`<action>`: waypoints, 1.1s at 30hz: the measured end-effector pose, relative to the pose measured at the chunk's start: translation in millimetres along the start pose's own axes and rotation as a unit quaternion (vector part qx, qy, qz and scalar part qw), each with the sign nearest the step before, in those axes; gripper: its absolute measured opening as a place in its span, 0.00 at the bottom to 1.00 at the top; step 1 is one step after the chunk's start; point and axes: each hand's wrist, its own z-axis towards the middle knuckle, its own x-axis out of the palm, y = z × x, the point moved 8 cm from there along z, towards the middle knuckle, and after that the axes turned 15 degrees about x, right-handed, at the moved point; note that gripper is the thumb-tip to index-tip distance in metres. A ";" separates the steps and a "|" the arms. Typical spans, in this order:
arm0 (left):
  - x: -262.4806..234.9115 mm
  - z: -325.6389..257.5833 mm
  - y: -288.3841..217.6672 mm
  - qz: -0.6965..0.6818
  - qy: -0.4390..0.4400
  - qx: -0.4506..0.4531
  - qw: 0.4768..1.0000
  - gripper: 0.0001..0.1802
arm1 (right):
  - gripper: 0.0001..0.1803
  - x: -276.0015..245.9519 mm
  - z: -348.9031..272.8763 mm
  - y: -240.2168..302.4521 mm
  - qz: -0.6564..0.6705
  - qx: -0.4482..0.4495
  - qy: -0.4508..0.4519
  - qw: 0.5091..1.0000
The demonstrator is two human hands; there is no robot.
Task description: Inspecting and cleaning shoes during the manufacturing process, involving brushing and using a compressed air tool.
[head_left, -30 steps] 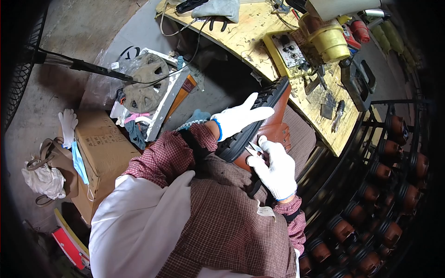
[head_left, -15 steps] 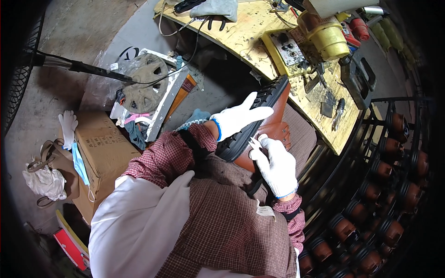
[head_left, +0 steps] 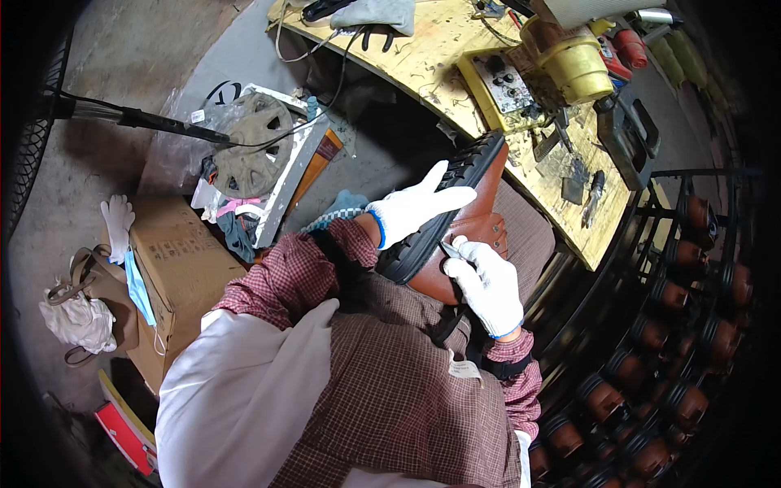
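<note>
A brown leather boot (head_left: pixel 482 210) with a thick black lugged sole (head_left: pixel 404 262) lies on its side across my lap, sole facing left. My left hand (head_left: pixel 409 215), in a white knit glove, grips it across the sole, with two fingers stretched over the edge. In my gloved right hand (head_left: pixel 491 291) a small pointed metal blade (head_left: pixel 449 250) is pinched between thumb and fingers. Its tip is by the seam where sole meets leather; whether it touches is too small to tell. My right fingers hide the handle.
Ahead stands a worn wooden bench (head_left: pixel 443 69) with a yellow machine (head_left: pixel 569 69). On the right, a black rack (head_left: pixel 651 236) carries several brown boots. At left are a cardboard box (head_left: pixel 175 260), a handbag (head_left: pixel 106 285) and a white frame (head_left: pixel 285 183) holding a dusty wheel-like disc.
My right hand has turned a little, tilting the blade at the seam, and its wrist has shifted slightly up and right. My left hand and the boot have barely moved.
</note>
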 end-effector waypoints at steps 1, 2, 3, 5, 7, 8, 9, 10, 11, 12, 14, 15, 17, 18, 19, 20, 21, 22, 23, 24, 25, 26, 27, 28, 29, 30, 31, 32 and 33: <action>-0.3 3.7 9.7 0.012 -0.008 0.015 1.000 0.58 | 0.16 0.3 -0.1 -4.5 0.031 0.021 0.019 0.999; -1.1 5.8 8.8 0.024 -0.015 0.028 0.999 0.57 | 0.16 -0.3 -0.4 -2.1 0.032 0.022 0.020 0.999; -1.8 4.9 8.6 0.024 -0.015 0.027 0.999 0.57 | 0.16 -0.6 0.7 -12.4 0.115 0.129 0.041 0.984; -2.3 1.0 4.3 0.018 -0.009 0.014 1.000 0.58 | 0.16 -4.5 -5.0 -21.8 0.248 0.260 0.041 0.932; -1.3 0.3 4.7 -0.006 -0.018 0.011 1.000 0.58 | 0.18 -12.9 -5.1 -25.8 0.186 0.217 -0.031 0.958; -0.9 0.0 5.3 -0.029 -0.026 0.009 0.999 0.58 | 0.19 -13.6 -4.3 -14.5 0.110 0.133 -0.072 0.982; -0.2 -0.3 3.9 -0.029 -0.025 0.008 0.999 0.58 | 0.20 -12.1 -6.2 0.2 0.002 0.057 -0.069 0.996; 0.5 -1.0 2.1 -0.032 -0.024 0.002 0.999 0.58 | 0.21 -8.7 -9.6 16.9 -0.106 -0.020 -0.064 0.992; 0.8 -0.8 1.6 -0.034 -0.025 -0.004 0.999 0.58 | 0.21 -7.9 -8.5 23.4 -0.133 -0.027 -0.061 0.989; 0.0 -0.8 2.1 -0.034 -0.025 -0.003 0.999 0.58 | 0.21 -6.9 -7.2 23.8 -0.133 -0.027 -0.061 0.989; -1.5 -1.5 6.2 -0.049 -0.029 -0.022 0.998 0.57 | 0.20 -5.4 -4.4 21.0 -0.120 -0.009 -0.050 0.991; -0.4 -1.4 3.8 -0.049 -0.027 -0.021 0.998 0.57 | 0.20 -6.0 -3.2 20.7 -0.120 -0.008 -0.052 0.991; 1.8 -1.9 -4.1 -0.085 -0.033 -0.009 0.996 0.55 | 0.18 -4.9 -2.0 24.9 -0.143 -0.039 -0.055 0.987; -0.1 -1.1 3.8 -0.085 -0.032 -0.009 0.996 0.55 | 0.18 -5.3 -0.9 28.1 -0.144 -0.038 -0.056 0.987; -3.5 2.0 9.9 -0.029 -0.010 0.046 0.998 0.55 | 0.16 -1.1 0.2 33.7 -0.206 -0.040 -0.046 0.977; -3.7 3.4 -1.6 0.028 0.010 0.101 0.994 0.56 | 0.14 2.8 1.5 36.0 -0.266 -0.043 -0.035 0.962; -2.8 1.1 -5.7 0.029 0.010 0.101 0.994 0.56 | 0.14 1.0 3.1 34.1 -0.266 -0.044 -0.035 0.962; -2.9 -4.8 -6.8 -0.013 -0.015 0.067 0.998 0.54 | 0.14 -4.6 3.8 33.1 -0.220 -0.066 -0.037 0.973; -4.2 -7.1 -9.2 -0.054 -0.039 0.036 0.997 0.53 | 0.14 -11.6 7.5 31.1 -0.174 -0.089 -0.041 0.980; -2.1 -5.4 -7.5 -0.054 -0.039 0.039 0.997 0.53 | 0.12 -31.7 13.9 28.0 -0.061 -0.110 -0.096 0.987; -2.6 -4.1 1.0 -0.216 -0.099 0.022 0.971 0.40 | 0.12 -59.1 23.1 9.4 -0.087 -0.129 -0.216 0.964; -4.4 -5.8 8.1 -0.369 -0.159 0.003 0.916 0.28 | 0.14 -85.7 40.2 -27.7 0.157 0.198 -0.256 0.933; -2.5 -7.7 -17.3 -0.406 -0.132 0.048 0.903 0.31 | 0.19 -108.4 54.9 -32.0 0.221 0.186 -0.312 0.905; 7.0 -7.8 -28.9 -0.501 -0.048 0.062 0.862 0.34 | 0.24 -146.8 69.1 -56.0 0.037 0.041 -0.415 0.908; 3.5 -10.0 -32.6 -0.495 -0.047 0.066 0.865 0.34 | 0.27 -157.7 85.1 -50.9 -0.203 -0.003 -0.438 0.876; -2.2 -9.3 -38.8 -0.467 -0.049 0.107 0.876 0.33 | 0.29 -157.0 106.2 -72.9 -0.323 0.046 -0.362 0.873; -7.9 -8.4 -46.5 -0.441 -0.046 0.149 0.884 0.33 | 0.29 -152.4 112.9 -86.6 -0.429 0.047 -0.275 0.859; -10.2 -8.4 -49.5 -0.435 -0.037 0.155 0.886 0.33 | 0.30 -143.6 114.9 -98.9 -0.525 0.046 -0.186 0.830; -22.5 -14.9 -56.3 -0.394 -0.060 0.220 0.890 0.37 | 0.32 -136.6 106.1 -60.3 -0.466 0.028 -0.226 0.855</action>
